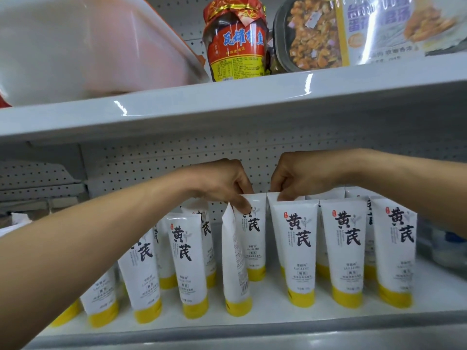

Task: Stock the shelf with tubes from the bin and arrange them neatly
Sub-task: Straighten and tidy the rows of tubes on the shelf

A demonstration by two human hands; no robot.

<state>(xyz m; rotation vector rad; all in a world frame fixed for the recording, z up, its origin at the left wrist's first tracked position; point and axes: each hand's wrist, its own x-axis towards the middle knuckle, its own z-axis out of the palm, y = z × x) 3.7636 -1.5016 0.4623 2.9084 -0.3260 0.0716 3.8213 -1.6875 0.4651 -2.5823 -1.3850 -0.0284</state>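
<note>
Several white tubes with yellow caps stand cap-down in rows on the lower shelf (pixel 265 322). My left hand (pixel 222 183) pinches the top of a second-row tube (pixel 255 238) near the middle. My right hand (pixel 300 173) pinches the top edge of the tube just to its right (pixel 274 197), which stands behind a front-row tube (pixel 298 251). One front tube (pixel 233 263) is turned sideways, showing its back print. The translucent bin (pixel 83 46) sits on the upper shelf at the left.
The upper shelf (pixel 227 104) also carries a red-labelled jar (pixel 236 44) and a packaged food bowl (pixel 310 34). A pegboard back panel (pixel 156 157) closes the shelf behind the tubes. Other goods show at the far right (pixel 449 248).
</note>
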